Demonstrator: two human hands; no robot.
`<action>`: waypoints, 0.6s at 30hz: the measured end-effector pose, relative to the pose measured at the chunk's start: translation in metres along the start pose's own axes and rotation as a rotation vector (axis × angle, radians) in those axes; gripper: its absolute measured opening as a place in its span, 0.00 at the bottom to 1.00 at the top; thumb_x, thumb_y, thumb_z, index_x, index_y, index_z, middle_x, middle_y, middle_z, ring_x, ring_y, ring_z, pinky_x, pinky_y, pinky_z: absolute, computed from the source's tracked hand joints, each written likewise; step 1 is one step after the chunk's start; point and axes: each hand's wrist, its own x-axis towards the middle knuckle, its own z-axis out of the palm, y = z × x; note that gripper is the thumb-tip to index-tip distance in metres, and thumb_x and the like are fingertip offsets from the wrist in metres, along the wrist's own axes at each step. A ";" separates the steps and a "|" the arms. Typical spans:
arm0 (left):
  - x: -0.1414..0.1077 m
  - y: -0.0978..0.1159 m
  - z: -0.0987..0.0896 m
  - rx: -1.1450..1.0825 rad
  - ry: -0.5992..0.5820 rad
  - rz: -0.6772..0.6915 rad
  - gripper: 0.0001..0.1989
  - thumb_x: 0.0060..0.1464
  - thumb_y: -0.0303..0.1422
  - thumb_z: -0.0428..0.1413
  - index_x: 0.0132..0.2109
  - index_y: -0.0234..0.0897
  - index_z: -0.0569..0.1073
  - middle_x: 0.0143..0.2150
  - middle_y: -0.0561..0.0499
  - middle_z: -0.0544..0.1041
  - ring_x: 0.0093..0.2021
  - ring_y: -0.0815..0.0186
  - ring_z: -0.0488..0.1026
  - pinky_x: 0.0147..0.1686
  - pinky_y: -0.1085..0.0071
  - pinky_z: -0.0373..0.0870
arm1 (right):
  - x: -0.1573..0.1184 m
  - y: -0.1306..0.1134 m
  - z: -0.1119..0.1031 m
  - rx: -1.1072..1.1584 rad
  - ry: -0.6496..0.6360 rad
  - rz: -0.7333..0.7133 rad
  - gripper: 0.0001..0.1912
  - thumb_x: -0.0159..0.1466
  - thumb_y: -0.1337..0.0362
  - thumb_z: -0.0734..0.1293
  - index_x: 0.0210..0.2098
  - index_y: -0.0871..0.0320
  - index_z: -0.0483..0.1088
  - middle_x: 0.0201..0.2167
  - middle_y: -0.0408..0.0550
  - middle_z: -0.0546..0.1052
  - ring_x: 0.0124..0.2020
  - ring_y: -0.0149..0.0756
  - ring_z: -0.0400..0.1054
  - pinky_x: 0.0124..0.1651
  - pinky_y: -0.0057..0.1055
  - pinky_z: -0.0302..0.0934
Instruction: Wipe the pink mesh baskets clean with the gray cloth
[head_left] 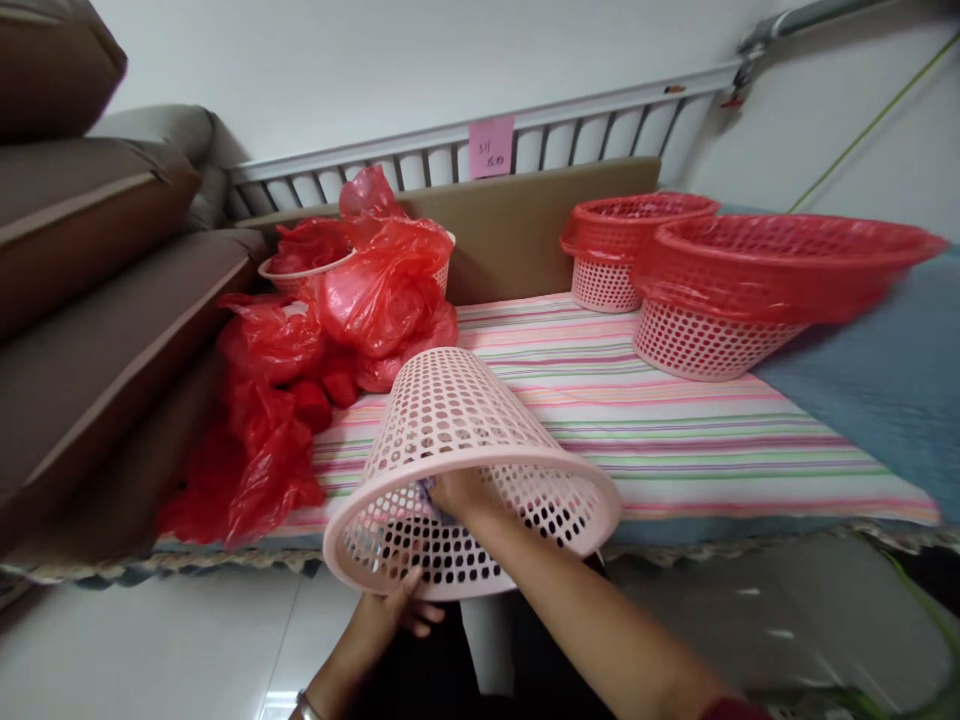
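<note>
A pale pink perforated plastic wastebasket (457,405) lies tipped on its side at the front edge of the striped cover, its mouth towards me. My left hand (390,612) grips the lower rim, thumb over the edge and fingers beneath. Reaching through the mouth, my right hand (459,492) is closed on a bunched purplish-grey cloth (429,495) against the inner wall. Part of that hand and most of the cloth are hidden. To the left of the wastebasket lies a heap of crumpled red plastic bags (262,440).
Two pink baskets lined with red bags, a nearer basket (705,340) and a farther basket (604,285), stand at right on the striped cover (675,440). Brown cushions (97,330) are stacked at left. A pink note (491,148) hangs on the rail behind.
</note>
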 end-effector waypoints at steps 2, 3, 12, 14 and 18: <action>-0.001 0.000 0.000 0.009 0.003 0.009 0.44 0.43 0.55 0.58 0.59 0.30 0.57 0.44 0.34 0.78 0.28 0.58 0.79 0.20 0.70 0.74 | -0.032 -0.004 0.002 -0.183 -0.088 -0.076 0.18 0.57 0.68 0.64 0.47 0.55 0.67 0.49 0.51 0.70 0.52 0.43 0.60 0.55 0.39 0.51; -0.002 0.001 0.001 0.028 0.005 0.019 0.44 0.43 0.56 0.57 0.59 0.29 0.58 0.41 0.36 0.79 0.28 0.58 0.79 0.20 0.70 0.74 | -0.051 -0.005 0.003 -0.244 -0.127 -0.090 0.16 0.56 0.67 0.64 0.45 0.55 0.68 0.46 0.51 0.70 0.49 0.43 0.61 0.52 0.37 0.53; -0.001 0.005 -0.001 -0.005 0.072 0.060 0.41 0.37 0.54 0.62 0.55 0.35 0.68 0.53 0.40 0.74 0.45 0.52 0.75 0.26 0.71 0.74 | -0.124 -0.012 -0.025 -0.213 -0.308 -0.128 0.08 0.48 0.66 0.66 0.30 0.56 0.67 0.33 0.45 0.69 0.36 0.37 0.63 0.38 0.29 0.56; 0.001 0.006 0.000 -0.007 0.015 0.002 0.43 0.36 0.53 0.63 0.56 0.33 0.65 0.43 0.39 0.79 0.37 0.54 0.78 0.24 0.70 0.72 | -0.116 -0.015 -0.032 -0.141 -0.196 -0.098 0.10 0.47 0.68 0.65 0.31 0.56 0.67 0.34 0.45 0.69 0.37 0.37 0.63 0.40 0.29 0.57; 0.001 0.003 -0.001 -0.003 -0.102 -0.012 0.42 0.35 0.49 0.66 0.55 0.33 0.64 0.31 0.43 0.81 0.29 0.59 0.78 0.25 0.71 0.71 | -0.096 -0.017 -0.025 -0.036 0.090 -0.073 0.21 0.47 0.75 0.62 0.40 0.55 0.67 0.39 0.47 0.68 0.44 0.38 0.61 0.49 0.32 0.55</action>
